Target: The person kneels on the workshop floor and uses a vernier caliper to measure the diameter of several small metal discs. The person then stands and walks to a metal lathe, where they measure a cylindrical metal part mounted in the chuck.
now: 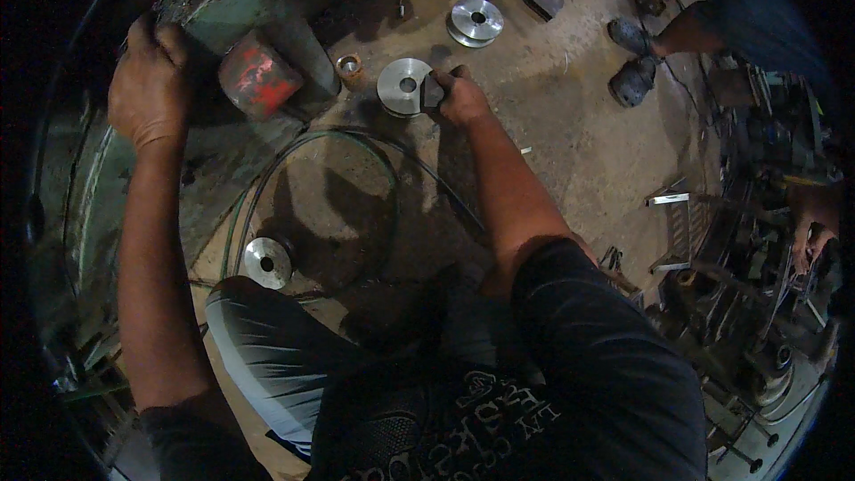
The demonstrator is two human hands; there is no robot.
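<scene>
My left hand [147,89] is at the upper left, its fingers curled over the edge of a green metal machine body [209,22]. Stretched forward, my right hand [464,98] grips a small dark block [432,89]. That block overlaps the right side of a shiny grooved metal pulley [399,80] with a hole in its middle, which lies on the floor. Whether the block touches the pulley I cannot tell. Beyond it lies a second pulley [477,20], and another round metal disc with a central hole [267,263] sits near my left knee.
Close to my left hand is a red-and-dark metal cylinder [260,78], with a small rusty ring [350,68] beside it. A looped green hose [392,180] crosses the floor. Another person's feet [634,58] stand at upper right. Metal scrap and tools [739,303] crowd the right side.
</scene>
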